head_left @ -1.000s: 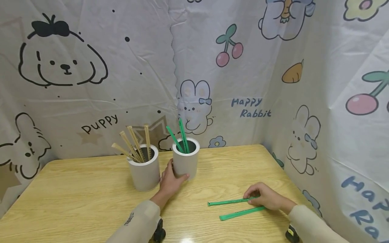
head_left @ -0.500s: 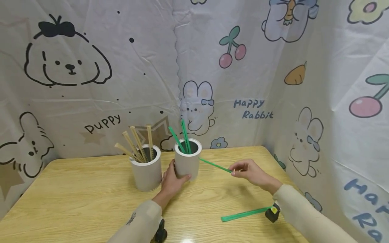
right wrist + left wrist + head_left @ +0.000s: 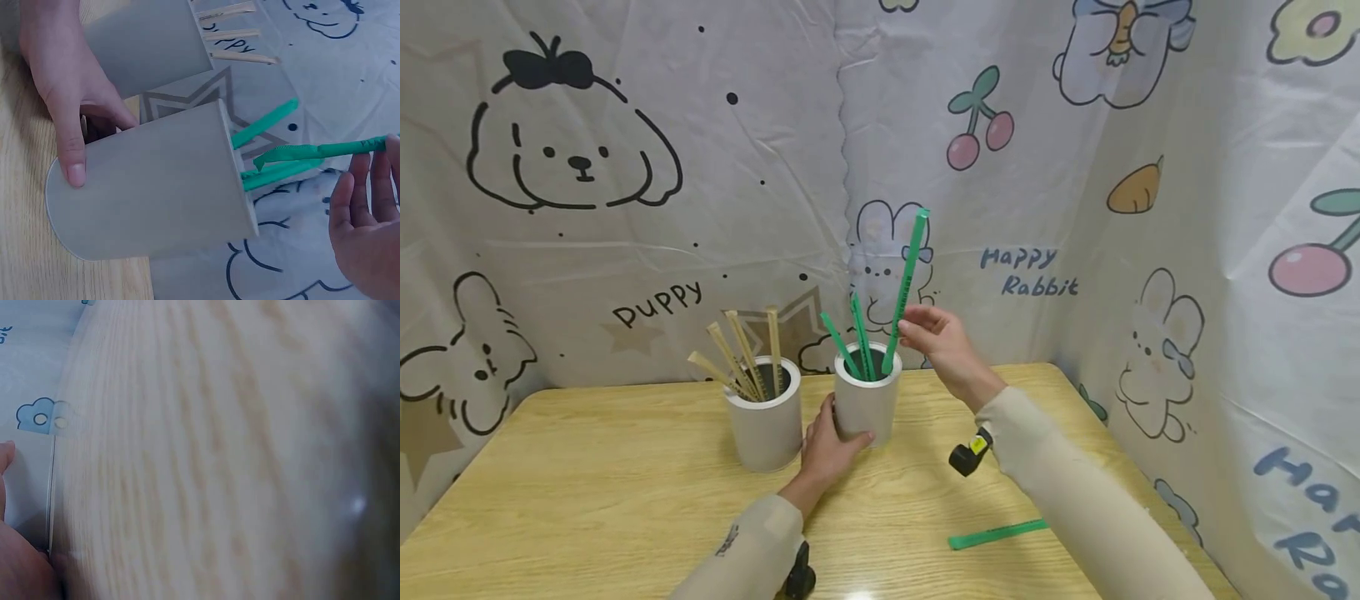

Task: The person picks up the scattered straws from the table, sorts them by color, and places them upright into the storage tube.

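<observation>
My left hand (image 3: 829, 450) grips the lower left side of a white cylindrical cup (image 3: 867, 412), thumb across its front. Several slim green stick packets stand in that cup, among them one leaning packet (image 3: 838, 343). My right hand (image 3: 953, 348) pinches another green stick packet (image 3: 910, 279) partway along its length. It stands tilted, its lower end at the cup's right rim in the head view. The right wrist view shows the crimped end of this held packet (image 3: 287, 154) near the mouth of the cup (image 3: 156, 187). The left wrist view catches only part of the left hand (image 3: 22, 562).
A second white cup (image 3: 766, 437) stands just left, holding several beige stick packets (image 3: 747, 354). One more green packet (image 3: 996, 534) lies on the wooden table (image 3: 610, 492) beneath my right forearm. A printed cloth (image 3: 760, 167) hangs behind and along the right side.
My right hand has picked up a green packet from the table, carried it up and left, and turned it upright at the cup. My left hand keeps its grip on the cup.
</observation>
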`<state>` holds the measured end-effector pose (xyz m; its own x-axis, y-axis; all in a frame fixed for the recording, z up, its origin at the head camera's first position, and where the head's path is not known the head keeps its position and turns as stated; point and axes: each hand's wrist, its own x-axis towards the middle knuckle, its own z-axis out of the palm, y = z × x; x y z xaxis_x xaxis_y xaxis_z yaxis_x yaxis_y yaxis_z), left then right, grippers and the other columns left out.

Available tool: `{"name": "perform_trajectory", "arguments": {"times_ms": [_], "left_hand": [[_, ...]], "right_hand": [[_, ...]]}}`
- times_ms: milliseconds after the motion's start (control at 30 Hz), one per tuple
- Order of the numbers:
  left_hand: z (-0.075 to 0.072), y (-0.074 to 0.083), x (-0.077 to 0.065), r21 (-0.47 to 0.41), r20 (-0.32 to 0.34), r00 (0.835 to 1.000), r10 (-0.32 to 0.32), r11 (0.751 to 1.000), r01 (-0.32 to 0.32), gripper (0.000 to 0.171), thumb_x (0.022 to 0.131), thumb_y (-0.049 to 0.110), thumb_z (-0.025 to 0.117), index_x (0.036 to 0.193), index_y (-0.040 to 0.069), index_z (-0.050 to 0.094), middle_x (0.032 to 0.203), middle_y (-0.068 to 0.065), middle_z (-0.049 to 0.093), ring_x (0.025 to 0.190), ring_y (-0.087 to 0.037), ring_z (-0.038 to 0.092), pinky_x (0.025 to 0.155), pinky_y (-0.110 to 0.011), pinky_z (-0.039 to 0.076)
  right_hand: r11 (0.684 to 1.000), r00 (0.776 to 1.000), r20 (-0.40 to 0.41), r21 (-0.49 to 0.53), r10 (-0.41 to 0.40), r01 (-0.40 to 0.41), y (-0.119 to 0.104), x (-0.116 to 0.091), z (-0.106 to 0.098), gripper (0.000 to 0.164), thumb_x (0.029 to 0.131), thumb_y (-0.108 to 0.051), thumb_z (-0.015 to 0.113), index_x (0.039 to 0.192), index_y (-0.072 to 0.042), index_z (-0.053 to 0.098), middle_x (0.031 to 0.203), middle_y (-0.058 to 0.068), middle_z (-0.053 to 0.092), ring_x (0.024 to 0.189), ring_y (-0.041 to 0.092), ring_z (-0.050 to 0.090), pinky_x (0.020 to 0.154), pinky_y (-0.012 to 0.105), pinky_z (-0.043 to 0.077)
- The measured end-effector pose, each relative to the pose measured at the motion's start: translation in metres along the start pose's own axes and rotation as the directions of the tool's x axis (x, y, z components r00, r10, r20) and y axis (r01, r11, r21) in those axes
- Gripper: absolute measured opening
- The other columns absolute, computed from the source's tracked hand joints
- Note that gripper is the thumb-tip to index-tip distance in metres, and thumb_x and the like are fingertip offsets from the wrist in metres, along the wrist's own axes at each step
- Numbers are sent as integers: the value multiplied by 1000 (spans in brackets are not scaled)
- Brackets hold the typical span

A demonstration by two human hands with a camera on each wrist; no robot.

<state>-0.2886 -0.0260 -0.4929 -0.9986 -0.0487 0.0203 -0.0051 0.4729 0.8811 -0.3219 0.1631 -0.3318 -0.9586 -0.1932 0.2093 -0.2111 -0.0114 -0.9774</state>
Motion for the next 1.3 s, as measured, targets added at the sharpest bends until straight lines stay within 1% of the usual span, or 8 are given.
{"name": "perform_trajectory", "arguments": {"times_ms": [200, 400, 600, 767, 867, 1067, 1233, 1300], "left_hand": [[-1, 2, 0, 3, 4, 1000, 1, 1000, -1, 96, 87, 36, 77, 161, 13, 21, 163, -18, 35, 147, -43, 31, 120, -66, 20], [1, 2, 1, 10, 4, 1000, -4, 1000, 4, 97, 86, 37, 77, 161, 13, 20, 163, -17, 35, 148, -43, 31, 120, -66, 20], [2, 0, 2, 10, 5, 1000, -21, 1000, 21, 98, 87, 37, 78, 161, 16, 19, 164, -17, 33, 149, -42, 29, 121, -66, 20], [2, -1, 2, 17, 5, 1000, -14, 1000, 14, 97, 87, 36, 78, 161, 14, 19, 163, -18, 34, 148, -42, 30, 121, -65, 20], [2, 0, 2, 19, 6, 1000, -9, 1000, 9, 97, 87, 36, 78, 161, 13, 19, 163, -18, 34, 148, -43, 31, 121, -65, 19], [2, 0, 3, 25, 1, 1000, 5, 1000, -5, 97, 87, 36, 78, 161, 12, 20, 162, -19, 35, 147, -44, 32, 119, -67, 20], [3, -1, 2, 20, 5, 1000, -1, 1000, 1, 96, 87, 36, 77, 161, 13, 20, 163, -18, 34, 148, -43, 30, 120, -67, 19], [3, -2, 2, 18, 8, 1000, -3, 1000, 3, 96, 87, 36, 77, 161, 13, 20, 163, -18, 34, 148, -43, 30, 120, -67, 19]], "right_hand": [[991, 999, -26, -128, 29, -32, 16, 9, 11, 25, 101, -9, 61, 123, 2, 63, 106, 1, 71, 97, 9, 66, 99, 36, 55], [951, 995, 71, -304, 75, -50, 28, 0, -5, 35, 102, -17, 60, 133, -1, 62, 136, 20, 64, 120, 25, 63, 112, 48, 46], [916, 977, 185, -402, 102, -19, 35, -31, -50, 35, 102, -19, 60, 131, 2, 63, 134, 22, 64, 121, 31, 63, 108, 46, 50], [878, 950, 263, -477, 167, -22, 58, -73, -101, 41, 104, -24, 58, 134, 3, 60, 138, 25, 61, 125, 34, 61, 109, 48, 50], [863, 930, 295, -504, 218, -42, 73, -102, -129, 43, 104, -25, 58, 134, 5, 59, 138, 28, 59, 123, 29, 63, 105, 39, 53], [873, 887, 349, -475, 302, -110, 91, -149, -172, 37, 101, -17, 61, 130, 8, 61, 135, 32, 59, 114, 12, 64, 91, 19, 53], [867, 875, 381, -492, 298, -81, 97, -176, -200, 31, 97, -13, 68, 124, 3, 67, 130, 27, 65, 112, -4, 61, 92, 14, 49], [873, 869, 412, -486, 276, -47, 98, -184, -209, 31, 95, -12, 69, 122, 2, 68, 126, 24, 67, 112, -4, 61, 92, 15, 48]]}}
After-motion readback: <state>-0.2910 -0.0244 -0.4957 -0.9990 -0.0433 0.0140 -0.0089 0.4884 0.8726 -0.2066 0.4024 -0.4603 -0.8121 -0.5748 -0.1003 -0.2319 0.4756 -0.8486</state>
